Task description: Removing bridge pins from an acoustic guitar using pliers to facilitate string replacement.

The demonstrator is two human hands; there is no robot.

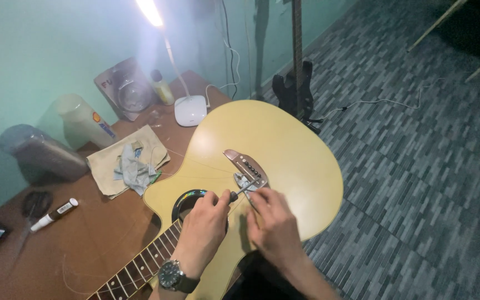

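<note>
A pale yellow acoustic guitar (284, 150) lies face up on a brown table (84, 244), its neck (134, 272) running toward me. My left hand (204, 228), with a wristwatch, is over the sound hole and grips a small dark-handled tool (239, 192) whose metal tip points at the brown bridge (246, 165). My right hand (273, 222) rests on the guitar top just below the bridge, fingertips pinching something small and grey by the bridge pins; what it is I cannot tell. A loose thin string (206, 166) crosses the top.
On the table stand a white desk lamp (189, 108), a yellow bottle (162, 88), a plastic jug (84, 123), a cloth with rags (131, 161), a marker (55, 214) and a grey bag (45, 153). A dark electric guitar (295, 89) leans on the wall. Tiled floor lies to the right.
</note>
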